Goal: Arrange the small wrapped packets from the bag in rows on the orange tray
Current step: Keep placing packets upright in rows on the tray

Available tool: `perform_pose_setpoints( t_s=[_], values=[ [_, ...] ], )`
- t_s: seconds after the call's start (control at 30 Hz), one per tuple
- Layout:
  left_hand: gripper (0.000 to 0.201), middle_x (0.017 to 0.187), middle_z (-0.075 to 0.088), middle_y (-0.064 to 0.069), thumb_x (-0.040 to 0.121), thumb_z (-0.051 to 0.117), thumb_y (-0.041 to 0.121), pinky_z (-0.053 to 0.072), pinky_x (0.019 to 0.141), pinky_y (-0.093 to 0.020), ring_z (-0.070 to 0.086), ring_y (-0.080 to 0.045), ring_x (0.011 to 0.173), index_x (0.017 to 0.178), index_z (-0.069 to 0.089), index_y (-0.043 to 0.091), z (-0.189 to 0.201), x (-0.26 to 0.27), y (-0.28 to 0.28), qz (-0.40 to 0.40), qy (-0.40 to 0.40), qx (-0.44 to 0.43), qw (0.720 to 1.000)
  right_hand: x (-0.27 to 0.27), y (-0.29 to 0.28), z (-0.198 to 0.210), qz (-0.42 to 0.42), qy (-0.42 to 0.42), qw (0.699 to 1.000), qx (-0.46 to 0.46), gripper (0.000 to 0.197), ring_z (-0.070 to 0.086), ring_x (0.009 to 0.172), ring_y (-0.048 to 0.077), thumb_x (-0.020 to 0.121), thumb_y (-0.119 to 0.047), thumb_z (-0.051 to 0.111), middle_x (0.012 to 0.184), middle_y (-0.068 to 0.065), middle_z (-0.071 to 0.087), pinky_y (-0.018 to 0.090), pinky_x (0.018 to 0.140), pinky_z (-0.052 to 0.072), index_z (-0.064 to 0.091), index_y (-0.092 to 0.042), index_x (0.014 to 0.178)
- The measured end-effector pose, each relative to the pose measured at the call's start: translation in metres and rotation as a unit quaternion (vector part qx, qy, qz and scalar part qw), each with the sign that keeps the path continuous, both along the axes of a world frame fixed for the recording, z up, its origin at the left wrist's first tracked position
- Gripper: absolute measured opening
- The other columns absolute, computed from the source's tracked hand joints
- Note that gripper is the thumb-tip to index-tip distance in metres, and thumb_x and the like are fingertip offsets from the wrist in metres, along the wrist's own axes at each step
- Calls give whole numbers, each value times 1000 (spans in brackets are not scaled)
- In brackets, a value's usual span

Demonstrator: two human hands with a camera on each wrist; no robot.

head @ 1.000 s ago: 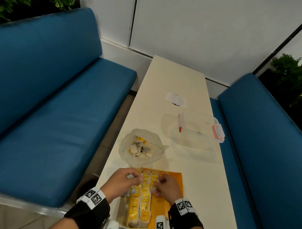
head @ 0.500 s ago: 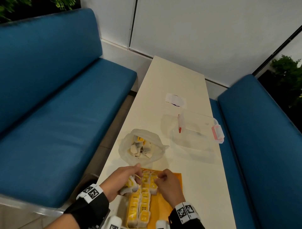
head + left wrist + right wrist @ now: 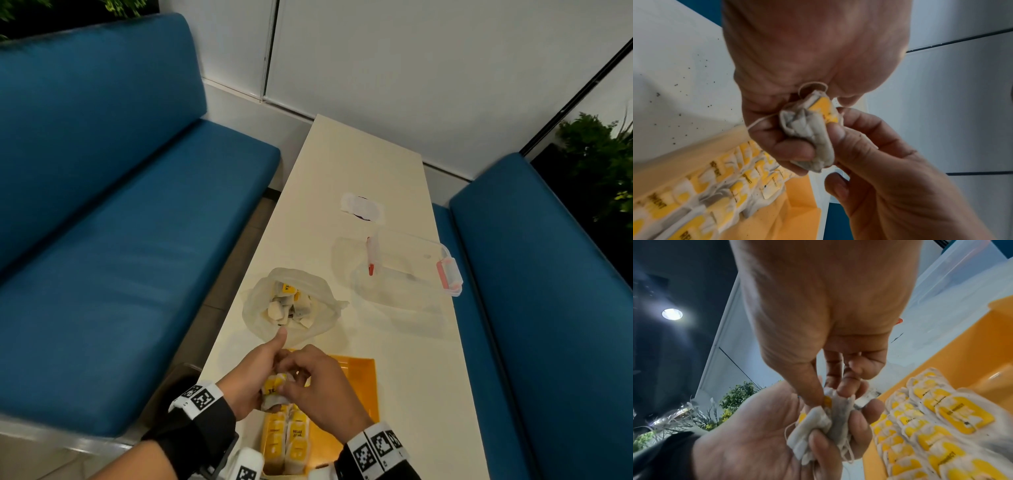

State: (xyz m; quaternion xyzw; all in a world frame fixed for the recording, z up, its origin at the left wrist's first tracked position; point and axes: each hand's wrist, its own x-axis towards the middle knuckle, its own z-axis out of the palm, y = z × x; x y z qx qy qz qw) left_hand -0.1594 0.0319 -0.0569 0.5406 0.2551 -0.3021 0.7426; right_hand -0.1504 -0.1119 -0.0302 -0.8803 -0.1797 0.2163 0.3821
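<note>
Small white packets with yellow labels lie in two rows (image 3: 286, 438) on the left side of the orange tray (image 3: 363, 377). My left hand (image 3: 251, 380) hovers over the tray's far left corner, fingers curled round a small bundle of packets (image 3: 809, 129), thumb pointing at the bag. My right hand (image 3: 308, 383) meets it and pinches one packet (image 3: 838, 402) of that bundle between thumb and fingers. The rows (image 3: 931, 426) show beneath both hands. The thin white plastic bag (image 3: 291, 305), open with several packets inside, sits just beyond the tray.
A clear lidded plastic box with pink clips (image 3: 407, 270) stands at the right of the narrow cream table (image 3: 342, 164). A white paper scrap (image 3: 361, 207) lies farther back. Blue benches (image 3: 120, 240) flank the table on both sides.
Both hands rose from the far end of the rows. The left hand turned up with its bundle, and the right hand came across to pinch a packet from it.
</note>
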Motion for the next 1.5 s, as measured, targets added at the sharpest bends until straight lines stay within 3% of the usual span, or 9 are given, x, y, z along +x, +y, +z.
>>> perform_pose_setpoints(
  t_s=[0.17,0.37,0.5,0.63,0.8,0.93,1.07,1.33,1.5],
  values=[
    [67,87,66,-12,95,41,71,49,56,-28,65,-22,68,109,70,12,-4,-5,5,-11,-3,-77,997,5,-6,-4,-75,21,996,40,10,53,67,3,82,-12,72,75,-4,60,17,63,46,66,-20,84],
    [48,108,72,-16,85,75,42,51,66,-29,68,-24,91,121,70,12,-8,-14,11,-27,-70,-139,987,15,-15,-13,-169,26,983,71,11,65,73,28,84,-17,72,78,5,66,45,71,58,68,-27,84],
    [47,107,73,-15,75,84,24,52,63,-27,68,-22,89,118,70,14,-10,-17,11,-38,-104,-123,986,15,-19,-14,-200,26,976,83,10,67,71,26,82,-17,73,79,2,68,44,70,58,67,-24,80],
    [48,98,74,-13,70,86,19,50,60,-26,69,-19,81,116,71,15,-15,-19,13,-38,-114,-86,989,13,-20,-10,-214,52,970,107,10,61,67,13,80,-14,75,76,-4,69,32,67,53,67,-18,76],
    [45,92,73,-10,70,87,16,47,58,-25,67,-19,78,113,72,15,-20,-22,13,-47,-114,-54,991,14,-24,-2,-216,75,960,161,10,59,62,14,81,-9,76,66,-1,65,19,54,44,66,-9,79],
    [39,87,72,-11,79,83,8,46,56,-26,67,-20,75,115,69,8,-27,-24,14,-34,-93,-41,994,20,-31,9,-211,74,954,199,9,58,56,13,83,-4,75,64,5,64,19,50,41,67,-1,82],
    [36,88,72,-15,81,81,7,48,55,-26,67,-22,76,114,67,4,-32,-25,17,-26,-85,-25,996,27,-42,11,-195,73,966,151,7,58,54,5,80,-3,78,61,-3,66,14,52,43,71,-3,79],
    [33,85,74,-11,81,82,8,49,54,-26,69,-20,75,111,69,7,-36,-23,21,-16,-84,-7,996,31,-63,-12,-218,110,964,106,10,71,65,29,93,3,59,63,9,65,26,46,41,55,-3,86],
    [33,85,74,-10,80,83,10,50,57,-27,69,-20,76,110,69,8,-36,-22,21,-16,-84,5,996,24,-69,-39,-215,150,964,35,9,72,65,25,97,-4,54,69,11,65,26,46,44,51,-9,91]
  ],
)
